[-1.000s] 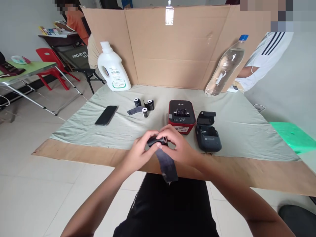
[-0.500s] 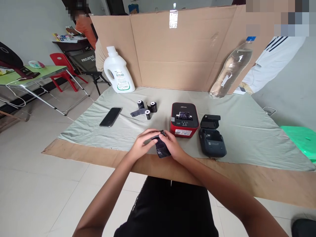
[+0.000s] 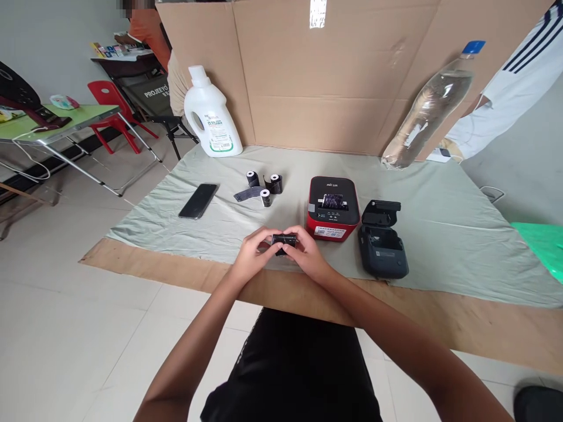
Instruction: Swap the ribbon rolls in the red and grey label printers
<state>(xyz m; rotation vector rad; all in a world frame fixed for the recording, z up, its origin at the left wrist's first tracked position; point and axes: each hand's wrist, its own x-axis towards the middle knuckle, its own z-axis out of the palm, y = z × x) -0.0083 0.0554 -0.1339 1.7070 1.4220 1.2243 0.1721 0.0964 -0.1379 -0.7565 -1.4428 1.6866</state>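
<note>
A cardboard screen [image 3: 334, 76] is seen standing well beyond both hands, with a grey-green cloth [image 3: 440, 223] spread over the counter [image 3: 461, 328] ahead of them. A white detergent jug [image 3: 212, 114] is noted far ahead to the left, a clear plastic bottle [image 3: 424, 111] far ahead to the right. A red printer [image 3: 333, 208] stands just beyond the right hand [image 3: 308, 258], and a dark printer [image 3: 382, 249], its lid raised, lies further to the right. A phone [image 3: 198, 200] and three small spare rolls [image 3: 264, 187] are found ahead and to the left.

A small black roll [image 3: 284, 240] is held between the left hand [image 3: 253, 255] and the right hand, each grip closed on one end. It is kept above the near edge of the cloth, its long axis lying level and running left to right. The roll appears fully wound, with no loose tail visible. Neither printer appears to have received it yet; loading is judged outstanding.
</note>
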